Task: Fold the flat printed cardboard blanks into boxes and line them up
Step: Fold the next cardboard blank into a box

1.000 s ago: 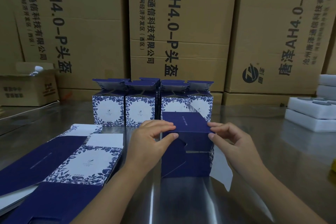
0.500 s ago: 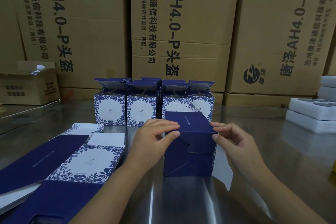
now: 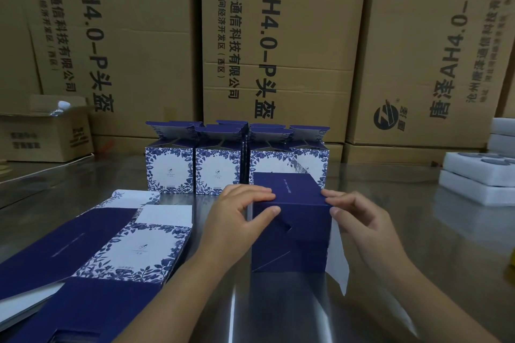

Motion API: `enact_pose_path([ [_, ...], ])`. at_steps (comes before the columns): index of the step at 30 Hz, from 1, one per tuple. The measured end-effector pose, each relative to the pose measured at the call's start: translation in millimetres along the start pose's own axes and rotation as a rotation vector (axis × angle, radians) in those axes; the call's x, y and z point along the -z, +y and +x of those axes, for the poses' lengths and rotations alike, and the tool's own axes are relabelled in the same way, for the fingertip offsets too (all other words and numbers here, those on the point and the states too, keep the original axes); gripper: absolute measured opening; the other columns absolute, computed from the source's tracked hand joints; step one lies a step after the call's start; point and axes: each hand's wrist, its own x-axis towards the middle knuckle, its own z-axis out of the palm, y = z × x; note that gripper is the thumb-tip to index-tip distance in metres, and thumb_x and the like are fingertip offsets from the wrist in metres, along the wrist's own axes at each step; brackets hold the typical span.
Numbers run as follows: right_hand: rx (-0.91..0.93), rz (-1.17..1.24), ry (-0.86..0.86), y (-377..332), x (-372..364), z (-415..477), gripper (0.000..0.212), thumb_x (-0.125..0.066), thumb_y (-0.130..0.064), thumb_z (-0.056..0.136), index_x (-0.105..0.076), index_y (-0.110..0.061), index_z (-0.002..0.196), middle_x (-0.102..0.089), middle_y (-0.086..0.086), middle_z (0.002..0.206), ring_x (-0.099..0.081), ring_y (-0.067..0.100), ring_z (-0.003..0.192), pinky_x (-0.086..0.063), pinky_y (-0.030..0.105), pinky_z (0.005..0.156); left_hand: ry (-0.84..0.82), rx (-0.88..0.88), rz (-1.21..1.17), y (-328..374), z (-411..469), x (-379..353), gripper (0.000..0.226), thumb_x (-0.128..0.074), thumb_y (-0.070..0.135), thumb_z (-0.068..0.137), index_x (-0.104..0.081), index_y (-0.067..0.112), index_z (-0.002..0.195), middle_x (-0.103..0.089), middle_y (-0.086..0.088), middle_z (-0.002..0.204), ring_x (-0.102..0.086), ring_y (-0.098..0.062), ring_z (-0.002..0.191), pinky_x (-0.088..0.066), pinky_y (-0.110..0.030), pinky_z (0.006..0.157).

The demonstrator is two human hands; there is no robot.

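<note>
Left hand (image 3: 237,217) and right hand (image 3: 359,220) gripping navy box (image 3: 295,231) between them

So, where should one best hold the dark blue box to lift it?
Probably by its two side walls, from left and right: the dark blue box stands upright with flat sides. Avoid the near face, where flaps interlock, and the loose white flap.

A: What is seen behind the surface (image 3: 451,237)?
B: A wall of big brown cartons (image 3: 292,36), stacked and printed with black characters.
A: And to the sides?
B: A small open carton (image 3: 47,136) is set at the left, a bottle top (image 3: 63,104) showing in it; white foam trays (image 3: 468,172) are piled at the right. The surface is of shiny metal, and soft light is reflected in it.
</note>
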Motion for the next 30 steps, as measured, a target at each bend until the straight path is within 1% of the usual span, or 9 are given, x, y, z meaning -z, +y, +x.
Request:
enact_pose_path([
  [2,0.011,0.005,-0.016,-1.7,-0.1,-0.9,0.021,-0.057,0.004,0.088,-0.069,-0.013,0.083,-0.071,-0.009,0.104,-0.066,0.009,0.095,-0.052,0.025,0.069,0.009,-0.037,0.039,1.4,-0.7,0.2,0.018,-0.078,0.025,0.075,-0.074,0.028,0.093,-0.061,0.028,0.097,-0.054,0.001,0.102,-0.039,-0.016,0.091],
  [6,0.034,0.025,-0.062,-2.7,-4.2,-4.3,0.024,-0.056,0.005,0.088,-0.071,-0.014,0.086,-0.071,-0.01,0.107,-0.065,0.006,0.096,-0.055,0.024,0.068,0.017,-0.092,0.089,6.1,-0.4,-0.9,0.022,-0.068,0.035,0.075,-0.075,0.025,0.093,-0.063,0.026,0.095,-0.054,0.0,0.1,-0.042,-0.034,0.094],
  [8,0.04,0.027,-0.071,-2.7,-5.8,-5.4,0.027,-0.056,0.005,0.088,-0.071,-0.017,0.086,-0.071,-0.01,0.108,-0.065,0.007,0.097,-0.055,0.027,0.067,0.017,-0.096,0.07,6.1,-0.4,-2.4,0.019,-0.069,0.032,0.076,-0.076,0.025,0.093,-0.063,0.026,0.094,-0.053,0.003,0.099,-0.044,-0.039,0.094],
  [12,0.037,0.037,-0.063,-3.5,-7.1,-5.9,0.029,-0.056,0.005,0.087,-0.072,-0.018,0.086,-0.071,-0.01,0.108,-0.065,0.009,0.095,-0.052,0.028,0.064,0.044,-0.046,0.004,4.0,-0.6,-4.8,0.016,-0.077,0.019,0.076,-0.076,0.025,0.09,-0.064,0.026,0.091,-0.056,0.0,0.096,-0.045,-0.044,0.092],
  [17,0.031,0.044,-0.06,-6.1,-7.3,-6.2,0.027,-0.055,0.006,0.088,-0.072,-0.016,0.086,-0.071,-0.009,0.107,-0.065,0.01,0.094,-0.051,0.026,0.063,0.061,-0.055,0.031,5.7,-1.0,-7.0,0.015,-0.076,0.019,0.076,-0.076,0.025,0.09,-0.067,0.023,0.091,-0.059,-0.004,0.095,-0.046,-0.045,0.089],
  [20,0.025,0.054,-0.06,-7.5,-7.6,-6.4,0.027,-0.055,0.006,0.088,-0.071,-0.016,0.085,-0.071,-0.009,0.107,-0.065,0.01,0.092,-0.05,0.026,0.062,0.067,-0.057,0.041,6.5,-1.7,-7.3,0.013,-0.074,0.026,0.077,-0.076,0.026,0.09,-0.066,0.023,0.092,-0.057,0.0,0.094,-0.046,-0.043,0.09],
  [24,0.017,0.055,-0.063,-8.1,-7.7,-6.4,0.027,-0.055,0.005,0.087,-0.071,-0.016,0.084,-0.071,-0.01,0.106,-0.065,0.012,0.094,-0.05,0.028,0.064,0.052,-0.049,0.047,6.0,-2.9,-6.5,0.015,-0.076,0.02,0.077,-0.075,0.027,0.091,-0.066,0.023,0.093,-0.054,0.002,0.097,-0.044,-0.04,0.093],
  [27,0.015,0.061,-0.068,-7.3,-7.6,-6.6,0.03,-0.055,0.006,0.088,-0.072,-0.019,0.082,-0.071,-0.011,0.106,-0.065,0.011,0.094,-0.051,0.03,0.065,0.059,-0.064,0.08,7.2,-4.3,-7.1,0.015,-0.076,0.023,0.078,-0.074,0.028,0.092,-0.063,0.027,0.094,-0.052,0.004,0.098,-0.042,-0.033,0.094],
  [30,0.045,0.053,-0.064,-6.6,-6.9,-6.4,0.03,-0.058,0.003,0.088,-0.073,-0.022,0.081,-0.071,-0.01,0.106,-0.065,0.009,0.098,-0.051,0.03,0.066,0.081,-0.105,0.143,9.4,-4.6,-8.3,0.016,-0.07,0.033,0.077,-0.075,0.03,0.091,-0.063,0.026,0.093,-0.049,0.005,0.096,-0.034,-0.021,0.093],
])
